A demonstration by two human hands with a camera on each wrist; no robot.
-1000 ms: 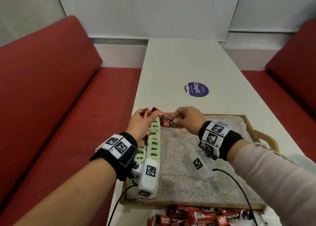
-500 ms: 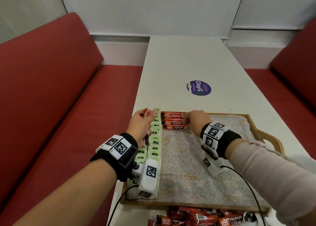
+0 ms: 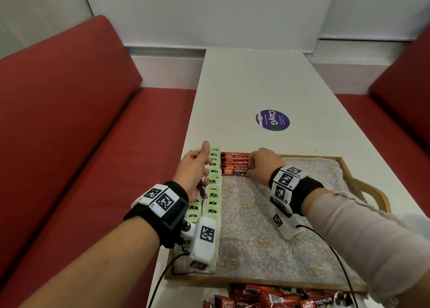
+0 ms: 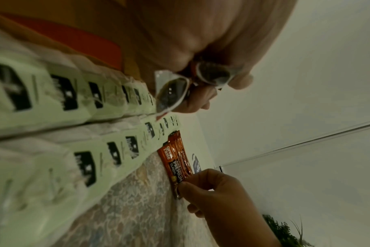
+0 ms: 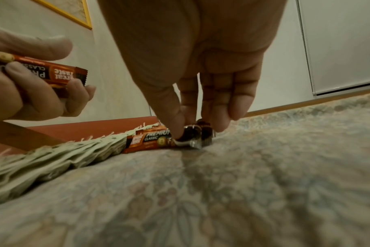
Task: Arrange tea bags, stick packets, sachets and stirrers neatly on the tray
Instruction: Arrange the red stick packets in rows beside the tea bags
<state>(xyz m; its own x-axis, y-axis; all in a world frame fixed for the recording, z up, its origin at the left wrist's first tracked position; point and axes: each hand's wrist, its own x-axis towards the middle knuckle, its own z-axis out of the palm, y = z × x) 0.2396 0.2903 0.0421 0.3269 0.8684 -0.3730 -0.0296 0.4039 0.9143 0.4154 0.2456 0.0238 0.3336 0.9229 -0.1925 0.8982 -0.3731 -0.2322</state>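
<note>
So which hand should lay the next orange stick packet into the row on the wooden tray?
Right. The right hand pinches the end of the row of orange stick packets; the left hand grips spare packets above the green tea bags, so it likely only feeds.

The packets [image 3: 235, 168] in a row at mid-frame read "Great Taste PREMIUM CLASSIC"; so do the loose packets [image 3: 279, 302] at the bottom edge. The purple sticker [image 3: 272, 120] above reads "ClayGo". A tea bag [image 3: 186, 246] shows "McCo".
</note>
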